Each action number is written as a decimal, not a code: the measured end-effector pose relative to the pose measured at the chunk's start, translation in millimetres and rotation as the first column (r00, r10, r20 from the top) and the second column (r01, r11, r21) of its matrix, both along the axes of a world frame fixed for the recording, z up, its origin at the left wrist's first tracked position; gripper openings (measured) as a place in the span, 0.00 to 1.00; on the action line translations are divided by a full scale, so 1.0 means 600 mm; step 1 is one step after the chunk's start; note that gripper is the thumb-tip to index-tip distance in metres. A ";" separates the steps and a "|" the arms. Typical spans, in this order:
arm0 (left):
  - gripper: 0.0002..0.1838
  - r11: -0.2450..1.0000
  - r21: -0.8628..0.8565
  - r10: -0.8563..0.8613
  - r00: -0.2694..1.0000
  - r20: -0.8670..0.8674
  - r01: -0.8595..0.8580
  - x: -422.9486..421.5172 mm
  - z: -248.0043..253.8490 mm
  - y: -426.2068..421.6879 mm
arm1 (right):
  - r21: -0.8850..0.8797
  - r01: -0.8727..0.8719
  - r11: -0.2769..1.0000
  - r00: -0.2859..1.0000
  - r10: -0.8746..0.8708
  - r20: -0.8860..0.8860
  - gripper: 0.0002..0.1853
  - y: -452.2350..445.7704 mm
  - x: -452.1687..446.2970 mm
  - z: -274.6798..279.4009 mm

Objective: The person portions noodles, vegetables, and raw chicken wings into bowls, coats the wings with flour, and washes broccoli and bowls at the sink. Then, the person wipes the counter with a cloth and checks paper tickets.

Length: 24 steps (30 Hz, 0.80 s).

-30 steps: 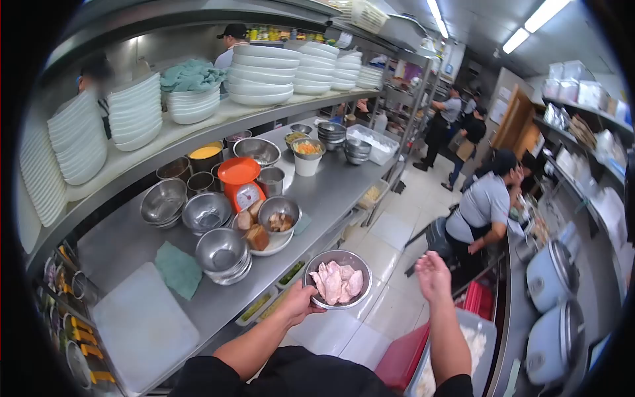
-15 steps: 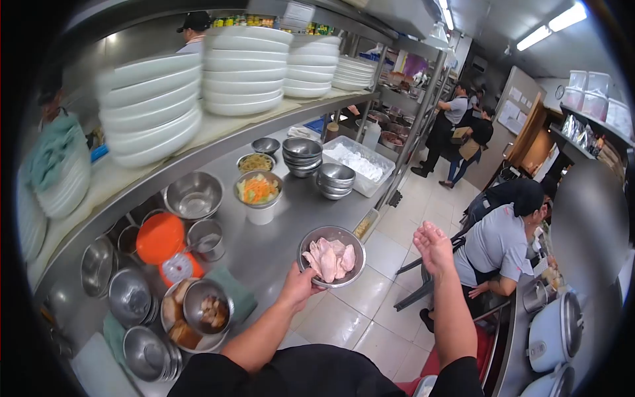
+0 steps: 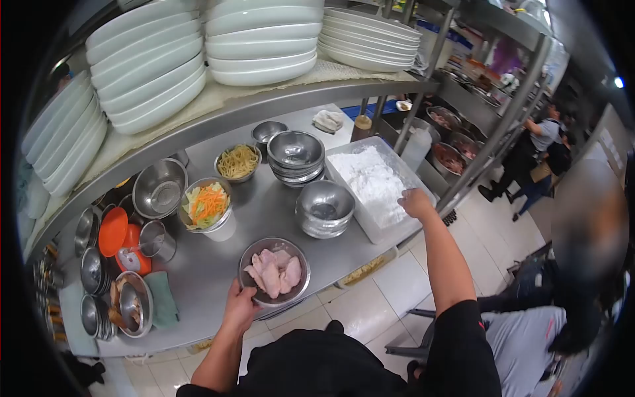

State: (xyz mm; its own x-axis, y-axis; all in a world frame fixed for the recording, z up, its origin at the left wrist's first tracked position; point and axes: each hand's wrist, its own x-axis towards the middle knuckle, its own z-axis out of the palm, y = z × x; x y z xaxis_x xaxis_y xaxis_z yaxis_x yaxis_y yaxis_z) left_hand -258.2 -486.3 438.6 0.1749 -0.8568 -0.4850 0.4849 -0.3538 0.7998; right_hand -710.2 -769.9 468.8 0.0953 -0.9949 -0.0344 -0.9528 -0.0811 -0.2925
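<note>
The left hand [image 3: 241, 306] gripped the rim of a metal bowl [image 3: 284, 302], with the thumb uppermost and the fingers at the side of the bowl. The bowl contained raw chicken pieces [image 3: 273, 272] and was located at the near edge of the surface [image 3: 221, 261]; contact between bowl and surface could not be determined. The right hand [image 3: 417, 204] was positioned at the right side of a plastic tub [image 3: 381, 233], with the fingers bent inward over white powder [image 3: 370, 182]. Whether this hand held anything, or touched the tub, could not be told (the fingertips were partly hidden).

Adjacent items were arranged as follows. A front stack of bowls [image 3: 325, 229] stood just beside the tub on its left, and a rear stack of bowls [image 3: 297, 176] stood behind it. Further left were a bowl of noodles [image 3: 237, 162] and, nearer the person, a bowl of shredded vegetables [image 3: 207, 204] resting on a white container [image 3: 223, 230]. An orange scale [image 3: 114, 231] and a green cloth [image 3: 161, 299] occupied the left portion of the surface. Stacked white dishes [image 3: 261, 47] stood on the shelf above.
</note>
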 end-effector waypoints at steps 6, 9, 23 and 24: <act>0.26 0.979 -0.107 0.180 0.983 0.037 -0.175 -0.101 0.093 -0.007 | 0.283 -0.061 0.957 0.980 0.111 -0.166 0.33 -0.115 0.045 -0.095; 0.27 0.975 -0.148 0.175 0.984 0.039 -0.167 -0.138 0.137 -0.040 | 0.307 -0.232 0.923 0.945 0.289 -0.155 0.34 -0.097 0.081 -0.074; 0.22 0.976 -0.218 0.026 0.981 0.193 0.017 -0.274 0.180 -0.238 | 0.207 -0.439 0.874 0.855 0.336 0.395 0.21 -0.144 -0.019 -0.141; 0.22 0.985 -0.159 -0.020 0.953 0.304 0.071 -0.276 0.178 -0.254 | 0.194 -0.459 0.867 0.788 0.296 0.541 0.20 -0.161 -0.043 -0.147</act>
